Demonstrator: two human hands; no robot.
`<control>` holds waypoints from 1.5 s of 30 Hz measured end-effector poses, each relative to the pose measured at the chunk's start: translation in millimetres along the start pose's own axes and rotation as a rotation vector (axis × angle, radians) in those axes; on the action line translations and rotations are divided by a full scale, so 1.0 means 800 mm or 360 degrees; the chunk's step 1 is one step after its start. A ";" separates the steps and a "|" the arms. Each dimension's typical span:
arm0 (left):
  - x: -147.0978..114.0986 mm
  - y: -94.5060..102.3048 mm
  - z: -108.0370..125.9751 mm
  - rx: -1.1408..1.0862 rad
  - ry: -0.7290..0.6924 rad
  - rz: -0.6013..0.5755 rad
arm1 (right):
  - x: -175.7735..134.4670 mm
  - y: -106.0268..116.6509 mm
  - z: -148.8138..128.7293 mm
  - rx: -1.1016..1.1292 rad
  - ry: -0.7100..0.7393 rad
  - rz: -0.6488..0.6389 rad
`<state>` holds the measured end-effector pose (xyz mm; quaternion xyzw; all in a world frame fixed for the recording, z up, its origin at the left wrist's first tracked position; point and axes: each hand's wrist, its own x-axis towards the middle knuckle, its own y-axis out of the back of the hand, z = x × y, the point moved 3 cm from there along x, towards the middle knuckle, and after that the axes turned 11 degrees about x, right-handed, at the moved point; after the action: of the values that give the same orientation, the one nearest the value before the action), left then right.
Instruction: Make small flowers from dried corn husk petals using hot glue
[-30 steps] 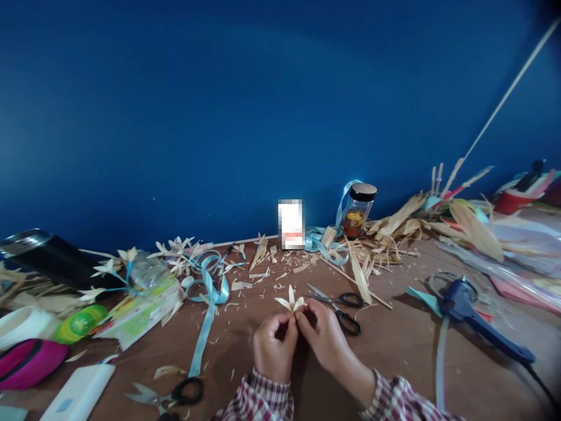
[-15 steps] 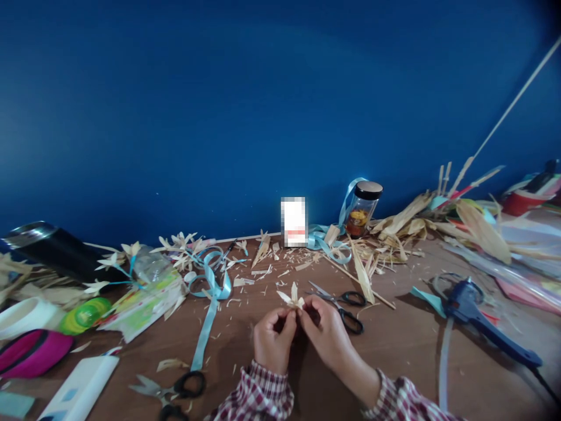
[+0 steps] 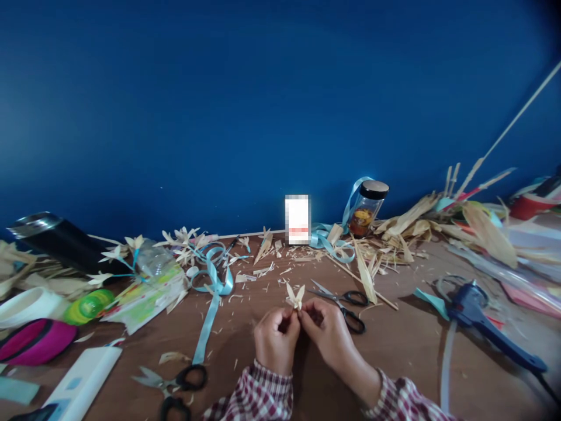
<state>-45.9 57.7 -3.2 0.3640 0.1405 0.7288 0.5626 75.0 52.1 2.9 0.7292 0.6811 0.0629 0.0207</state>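
Between the fingertips of both hands stands a small pale flower of dried corn husk (image 3: 296,294), its petals pointing up and away from me. My left hand (image 3: 276,339) pinches its base from the left. Thumb and forefinger of my right hand (image 3: 326,330) close on the same base from the right. The fingers hide the lower end of the flower. Just beyond my right hand lie scissors with black handles (image 3: 353,310), touching the table. A second pair of scissors (image 3: 170,383) rests at the front left.
A blue glue gun (image 3: 477,316) lies at the right. Light blue ribbon (image 3: 210,316) curls at the left, near finished husk flowers (image 3: 186,240). A lidded jar (image 3: 368,207) leans by a husk pile (image 3: 407,222) at the back. Husk scraps litter the brown table (image 3: 236,327).
The flower has turned a little in my fingers, so its petals now stand more upright. Both hands keep their pinch. The whole view has shifted slightly.
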 end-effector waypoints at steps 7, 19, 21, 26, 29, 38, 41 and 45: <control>-0.004 0.004 0.011 -0.0025 -0.0208 0.0031 | 0.005 0.003 -0.002 0.0022 0.0066 0.0014; 0.001 -0.014 -0.010 -0.0503 0.0379 -0.0191 | 0.007 0.006 -0.005 -0.0064 0.0080 0.0037; 0.002 -0.014 -0.012 -0.0494 0.0372 -0.0193 | 0.007 0.005 -0.003 -0.0051 0.0077 0.0030; 0.001 -0.015 -0.015 -0.0450 0.0315 -0.0175 | 0.006 0.004 -0.004 0.0052 0.0067 0.0032; 0.000 -0.014 -0.012 -0.0390 0.0268 -0.0150 | 0.005 0.004 -0.005 0.0094 0.0072 0.0009; 0.003 -0.004 0.001 -0.0260 0.0144 -0.0243 | 0.009 0.005 0.008 0.0049 0.0040 0.0002; 0.003 -0.006 -0.002 -0.0271 0.0175 -0.0241 | 0.010 0.005 0.011 0.0090 0.0036 0.0015; 0.002 -0.010 -0.007 -0.0279 0.0267 -0.0201 | 0.008 0.003 0.006 0.0256 0.0049 0.0025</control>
<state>-44.2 63.0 -11.5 0.2415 0.1454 0.7294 0.6233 78.4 58.7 -1.2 0.7327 0.6785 0.0193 -0.0489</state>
